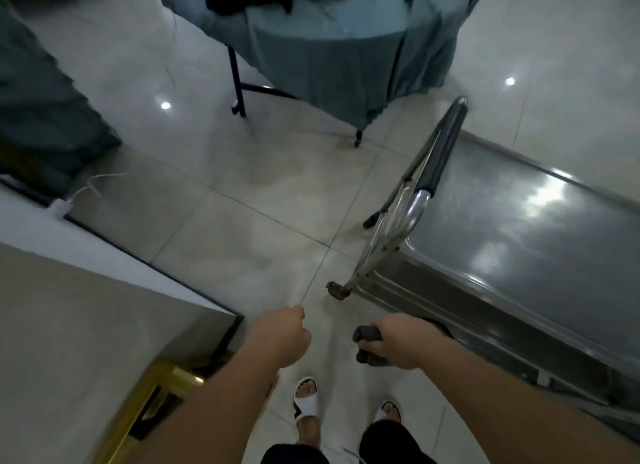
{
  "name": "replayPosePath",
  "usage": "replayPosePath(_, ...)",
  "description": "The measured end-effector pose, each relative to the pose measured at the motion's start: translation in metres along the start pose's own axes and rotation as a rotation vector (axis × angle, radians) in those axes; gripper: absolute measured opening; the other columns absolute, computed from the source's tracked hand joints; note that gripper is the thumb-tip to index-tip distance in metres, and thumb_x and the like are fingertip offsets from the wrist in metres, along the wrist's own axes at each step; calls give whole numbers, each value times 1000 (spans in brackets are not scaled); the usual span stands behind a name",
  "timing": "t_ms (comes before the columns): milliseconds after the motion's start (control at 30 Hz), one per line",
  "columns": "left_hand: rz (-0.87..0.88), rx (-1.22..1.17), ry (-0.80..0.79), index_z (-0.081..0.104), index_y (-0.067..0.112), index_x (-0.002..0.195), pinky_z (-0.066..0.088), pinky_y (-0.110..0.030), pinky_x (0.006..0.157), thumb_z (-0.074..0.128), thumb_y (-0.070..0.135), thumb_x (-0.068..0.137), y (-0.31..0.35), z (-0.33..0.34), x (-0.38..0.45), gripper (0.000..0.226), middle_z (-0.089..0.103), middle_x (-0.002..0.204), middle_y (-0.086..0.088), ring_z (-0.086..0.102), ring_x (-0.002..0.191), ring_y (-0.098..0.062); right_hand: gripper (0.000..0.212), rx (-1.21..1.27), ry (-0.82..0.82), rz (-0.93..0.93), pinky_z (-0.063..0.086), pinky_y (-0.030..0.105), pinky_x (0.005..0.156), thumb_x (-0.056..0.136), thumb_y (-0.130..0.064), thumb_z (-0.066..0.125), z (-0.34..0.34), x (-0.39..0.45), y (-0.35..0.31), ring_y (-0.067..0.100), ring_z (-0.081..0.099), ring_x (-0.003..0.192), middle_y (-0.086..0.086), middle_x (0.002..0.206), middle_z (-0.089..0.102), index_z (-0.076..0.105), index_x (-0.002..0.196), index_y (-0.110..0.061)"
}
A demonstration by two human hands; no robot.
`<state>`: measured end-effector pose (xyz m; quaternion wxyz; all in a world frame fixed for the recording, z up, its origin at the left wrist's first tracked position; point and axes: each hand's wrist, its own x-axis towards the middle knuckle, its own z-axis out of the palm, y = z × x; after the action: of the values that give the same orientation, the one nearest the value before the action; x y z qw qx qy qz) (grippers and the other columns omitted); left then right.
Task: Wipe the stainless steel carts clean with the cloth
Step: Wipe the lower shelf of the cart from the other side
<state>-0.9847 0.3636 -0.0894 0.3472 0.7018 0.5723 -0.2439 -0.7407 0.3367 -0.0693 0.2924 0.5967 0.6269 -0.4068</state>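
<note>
A stainless steel cart (512, 242) stands on the tiled floor at the right, its flat top shiny with reflected light. Its tubular handle (438, 159), partly wrapped in a black grip, rises at the cart's left end. My right hand (401, 344) grips a dark grey cloth (367, 346), bunched up, just in front of the cart's near corner and apart from the top. My left hand (280, 335) hangs in the air to the left with its fingers curled and nothing in it.
A round table with a teal tablecloth (332, 48) stands ahead on black legs, dark items on top. A second teal-draped shape (38, 110) is at far left. A grey wall with gold trim (156, 394) lies at lower left. My feet in white sandals (306, 399) stand on pale tiles.
</note>
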Motion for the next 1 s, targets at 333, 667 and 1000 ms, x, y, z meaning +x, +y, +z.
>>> replayPosePath(333, -41, -75, 106, 57, 21, 136, 49, -39, 98, 45, 43, 105, -46, -82, -10, 40, 62, 137, -5, 61, 119, -28, 46, -108, 139, -57, 51, 38, 76, 98, -64, 53, -131, 23, -89, 27, 62, 85, 7, 85, 61, 59, 87, -20)
replayPosePath(667, -119, -35, 189, 55, 23, 138, 48, -39, 93, 47, 45, 104, -55, -257, 93, 42, 61, 138, -6, 61, 120, -30, 55, -57, 177, -101, 48, 37, 68, 98, -69, 49, -301, 117, -95, 23, 61, 77, 8, 93, 66, 65, 104, -17)
replayPosePath(1000, -35, -80, 194, 61, 17, 135, 48, -33, 88, 48, 42, 103, -16, -450, 211, 43, 66, 131, -8, 63, 114, -28, 53, 119, 277, 1, 47, 35, 81, 105, -58, 46, -474, 179, -25, 29, 64, 104, 13, 115, 69, 68, 119, -12)
